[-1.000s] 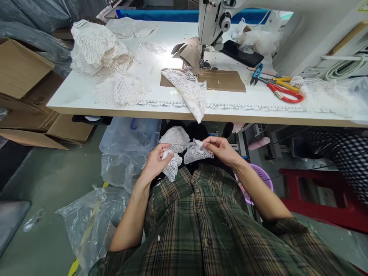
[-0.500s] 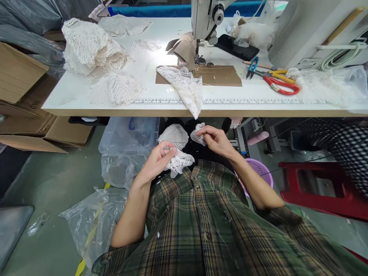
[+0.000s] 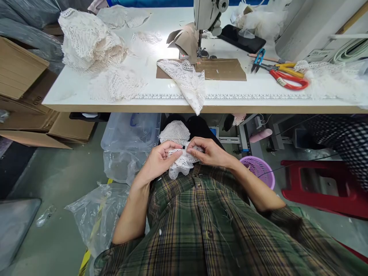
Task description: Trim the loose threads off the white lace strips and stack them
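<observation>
My left hand point(image 3: 162, 159) pinches a piece of white lace point(image 3: 179, 168) between thumb and fingers, over my lap. Close beside it, my right hand point(image 3: 208, 151) is closed on lace too, its fingertips almost meeting the left ones. Whether both hands hold one piece or two overlapping pieces, I cannot tell. Another white lace piece point(image 3: 174, 132) rests on my thigh just beyond the hands. Up on the table, a folded lace piece point(image 3: 188, 86) lies below the sewing machine point(image 3: 205, 15), its pointed end hanging over the front edge.
A lace pile point(image 3: 89, 42) stands at the table's left. Red-handled scissors point(image 3: 290, 80) and blue thread snips point(image 3: 258, 59) lie at right. Below are a clear plastic bin point(image 3: 130, 132), a purple basket point(image 3: 260, 170) and a red stool point(image 3: 322, 188). A person's checkered clothing point(image 3: 345, 142) shows at far right.
My right hand has moved left and down with its lace, from apart to right beside my left hand. The view has shifted slightly, so the table appears higher.
</observation>
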`<state>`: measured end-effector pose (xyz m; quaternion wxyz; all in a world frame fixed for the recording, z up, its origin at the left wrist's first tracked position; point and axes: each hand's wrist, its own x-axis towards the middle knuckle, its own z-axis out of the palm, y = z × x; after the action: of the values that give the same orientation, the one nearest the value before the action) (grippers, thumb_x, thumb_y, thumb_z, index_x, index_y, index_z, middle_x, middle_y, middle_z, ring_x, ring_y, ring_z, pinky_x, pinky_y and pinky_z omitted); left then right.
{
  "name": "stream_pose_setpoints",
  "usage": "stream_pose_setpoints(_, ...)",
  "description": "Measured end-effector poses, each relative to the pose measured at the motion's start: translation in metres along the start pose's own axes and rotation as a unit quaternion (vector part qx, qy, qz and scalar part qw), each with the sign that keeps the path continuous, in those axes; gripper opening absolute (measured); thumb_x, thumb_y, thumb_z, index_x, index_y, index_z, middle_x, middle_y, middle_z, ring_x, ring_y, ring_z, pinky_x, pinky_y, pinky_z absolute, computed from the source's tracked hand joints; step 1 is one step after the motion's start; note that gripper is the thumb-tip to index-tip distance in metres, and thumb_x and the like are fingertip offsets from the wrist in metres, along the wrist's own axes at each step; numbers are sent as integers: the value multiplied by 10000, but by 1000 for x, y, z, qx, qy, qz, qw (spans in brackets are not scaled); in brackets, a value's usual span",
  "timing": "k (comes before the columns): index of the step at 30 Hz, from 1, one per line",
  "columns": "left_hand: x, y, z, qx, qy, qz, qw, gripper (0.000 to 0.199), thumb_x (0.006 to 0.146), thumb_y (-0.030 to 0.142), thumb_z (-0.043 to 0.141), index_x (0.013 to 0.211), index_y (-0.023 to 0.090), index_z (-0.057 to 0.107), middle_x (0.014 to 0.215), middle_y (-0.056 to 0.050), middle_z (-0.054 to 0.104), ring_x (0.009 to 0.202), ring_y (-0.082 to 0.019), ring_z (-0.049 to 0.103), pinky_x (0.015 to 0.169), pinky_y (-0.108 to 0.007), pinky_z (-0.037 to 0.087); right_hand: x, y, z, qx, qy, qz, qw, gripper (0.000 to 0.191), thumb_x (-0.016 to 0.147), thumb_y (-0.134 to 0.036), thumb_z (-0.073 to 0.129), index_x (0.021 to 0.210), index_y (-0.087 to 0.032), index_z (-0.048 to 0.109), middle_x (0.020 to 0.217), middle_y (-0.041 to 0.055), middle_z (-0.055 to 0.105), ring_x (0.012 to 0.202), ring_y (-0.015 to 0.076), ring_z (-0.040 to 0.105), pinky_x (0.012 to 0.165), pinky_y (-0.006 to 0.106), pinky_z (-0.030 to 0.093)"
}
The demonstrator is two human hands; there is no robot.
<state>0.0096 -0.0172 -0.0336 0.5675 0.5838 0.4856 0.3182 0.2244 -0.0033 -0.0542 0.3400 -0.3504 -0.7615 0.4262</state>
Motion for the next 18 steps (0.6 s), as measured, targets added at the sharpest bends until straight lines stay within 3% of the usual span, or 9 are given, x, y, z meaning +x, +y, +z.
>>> stream_pose_setpoints(2,0,-1,-4,41,5,26,999,206,833,365,707,911,176,688,713,-13,664,540,-103,536,479,-208,404,-1,-3,-2,4,-18,-2,1000,137,952,-288,561,895,-171,603,812,12,622,722,125,547,684,249,432)
stream_pose_setpoints(5,0,2,-11,102,3,100,990,158,810,352,726,822,195,719,1099,-96,693,926,-213,662,786,-321,542,-3,-9,-4,11,-55,-10,998,148,971,-289,526,902,-178,594,834,18,620,745,132,549,718,260,441)
stream_pose_setpoints(7,2,6,-15,106,-24,134,985,151,793,350,738,754,205,721,1334,-106,606,1206,-285,581,1028,-419,465,-5,-13,-4,13,-77,-19,997,165,981,-302,508,900,-186,593,850,25,622,768,142,558,733,270,445)
stream_pose_setpoints(8,3,7,-16,93,-48,136,985,159,790,354,738,731,207,716,1355,-107,598,1266,-303,545,1089,-454,413,-5,-15,-4,14,-84,-24,996,168,985,-305,501,901,-190,591,851,26,621,773,145,561,736,272,448)
stream_pose_setpoints(10,8,6,-18,57,-98,126,986,180,790,369,734,714,208,705,1244,-121,667,1247,-315,563,1116,-498,374,-6,-18,-4,14,-90,-30,995,160,988,-300,495,908,-196,586,845,24,615,766,146,561,733,275,451)
stream_pose_setpoints(13,16,1,-18,25,-134,119,983,204,773,394,745,717,204,697,997,-116,723,1031,-285,654,1034,-491,441,-8,-21,-3,13,-93,-33,995,150,989,-297,494,914,-199,579,827,18,602,744,143,545,723,276,450)
stream_pose_setpoints(18,16,-7,-17,20,-99,131,986,189,780,359,743,709,194,682,803,-60,659,773,-192,611,805,-357,509,-12,-15,1,22,-71,10,997,167,966,-347,540,935,-190,588,830,9,609,679,121,509,643,253,417)
